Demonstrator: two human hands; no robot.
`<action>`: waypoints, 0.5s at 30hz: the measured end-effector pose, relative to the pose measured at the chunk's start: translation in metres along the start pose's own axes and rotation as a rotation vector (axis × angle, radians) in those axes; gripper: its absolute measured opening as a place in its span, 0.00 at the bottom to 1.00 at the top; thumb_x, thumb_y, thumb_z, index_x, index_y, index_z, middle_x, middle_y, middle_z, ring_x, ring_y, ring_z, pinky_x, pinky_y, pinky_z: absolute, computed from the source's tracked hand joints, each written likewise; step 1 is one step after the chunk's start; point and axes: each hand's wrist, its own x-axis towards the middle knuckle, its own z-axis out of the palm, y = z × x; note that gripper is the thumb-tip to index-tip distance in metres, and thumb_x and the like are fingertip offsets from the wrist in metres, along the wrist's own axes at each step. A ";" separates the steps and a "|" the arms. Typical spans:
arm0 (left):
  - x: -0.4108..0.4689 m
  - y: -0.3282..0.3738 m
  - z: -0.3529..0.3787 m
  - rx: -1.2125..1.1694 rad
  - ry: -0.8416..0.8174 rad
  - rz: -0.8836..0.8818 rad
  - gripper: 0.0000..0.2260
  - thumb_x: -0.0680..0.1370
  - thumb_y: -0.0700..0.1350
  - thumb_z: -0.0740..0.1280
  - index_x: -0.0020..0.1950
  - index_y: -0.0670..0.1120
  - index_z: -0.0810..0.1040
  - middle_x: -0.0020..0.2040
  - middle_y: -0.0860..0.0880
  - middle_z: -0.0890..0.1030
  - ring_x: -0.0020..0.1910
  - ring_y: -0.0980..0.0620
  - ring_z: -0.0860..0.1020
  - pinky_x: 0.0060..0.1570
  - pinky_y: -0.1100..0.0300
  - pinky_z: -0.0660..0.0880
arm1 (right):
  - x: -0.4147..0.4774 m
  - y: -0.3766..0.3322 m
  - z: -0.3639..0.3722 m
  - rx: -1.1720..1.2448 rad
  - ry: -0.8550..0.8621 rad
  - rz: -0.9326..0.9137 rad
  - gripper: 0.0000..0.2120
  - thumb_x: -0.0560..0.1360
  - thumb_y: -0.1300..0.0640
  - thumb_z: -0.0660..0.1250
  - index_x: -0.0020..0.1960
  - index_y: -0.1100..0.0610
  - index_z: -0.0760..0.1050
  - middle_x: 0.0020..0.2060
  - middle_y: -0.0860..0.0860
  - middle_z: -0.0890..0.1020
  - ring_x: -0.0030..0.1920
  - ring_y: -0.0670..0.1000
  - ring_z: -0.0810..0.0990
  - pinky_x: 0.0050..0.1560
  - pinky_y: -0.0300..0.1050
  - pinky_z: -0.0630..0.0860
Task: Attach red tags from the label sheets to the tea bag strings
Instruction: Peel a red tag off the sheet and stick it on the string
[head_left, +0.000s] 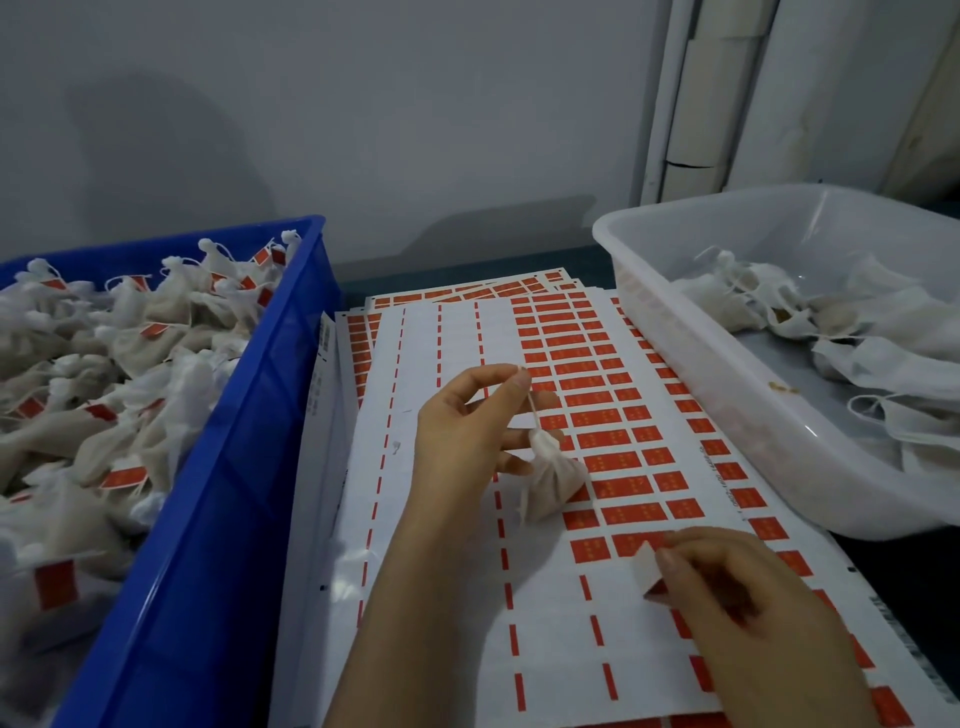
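Head camera is looking down on a stack of label sheets (447, 332) lying on the dark bench (904, 566), between two containers. The top sheet is showing bare white columns on its left side, with only red dashes left between them, and rows of red tags filling its right side.

The left hand (462, 431) is hovering over the middle of that sheet, pinching the upper end of a string (533, 408) between the thumb and first finger, while its other fingers (519, 440) are spreading loosely below. A tea bag (556, 483), a small white pouch tied at the neck, is hanging from the string just above the tag rows; whether its bottom is touching the paper cannot be told.

The right hand (753, 618) is working lower on the sheet, its fingers pinching a red tag (648, 566) whose corner is lifting off the backing and showing its white underside.

To the left, a blue plastic crate (234, 493) is holding a heap of tagged tea bags (104, 405), just beside the sheets. To the right, a translucent tub (727, 395) is holding untagged tea bags (779, 296), its near wall overlapping the edge of the stack.
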 end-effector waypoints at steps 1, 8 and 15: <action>0.000 0.000 0.000 -0.001 0.002 0.002 0.03 0.75 0.49 0.69 0.48 0.53 0.79 0.47 0.52 0.84 0.36 0.52 0.83 0.27 0.65 0.74 | 0.002 -0.002 -0.005 0.050 -0.009 0.026 0.05 0.70 0.54 0.69 0.38 0.48 0.73 0.40 0.37 0.75 0.39 0.37 0.73 0.36 0.27 0.62; -0.001 0.000 0.001 -0.009 0.011 0.012 0.03 0.75 0.50 0.68 0.47 0.53 0.79 0.43 0.54 0.85 0.36 0.52 0.84 0.26 0.66 0.74 | 0.006 -0.038 -0.040 0.308 0.058 -0.033 0.20 0.54 0.38 0.61 0.37 0.49 0.76 0.28 0.45 0.81 0.29 0.45 0.81 0.30 0.40 0.73; -0.001 -0.002 0.003 -0.018 0.003 0.047 0.04 0.75 0.50 0.68 0.46 0.52 0.81 0.41 0.57 0.84 0.36 0.53 0.84 0.28 0.67 0.76 | 0.066 -0.095 -0.025 0.260 -0.003 -0.393 0.11 0.63 0.38 0.61 0.40 0.40 0.75 0.35 0.28 0.78 0.37 0.30 0.78 0.29 0.27 0.74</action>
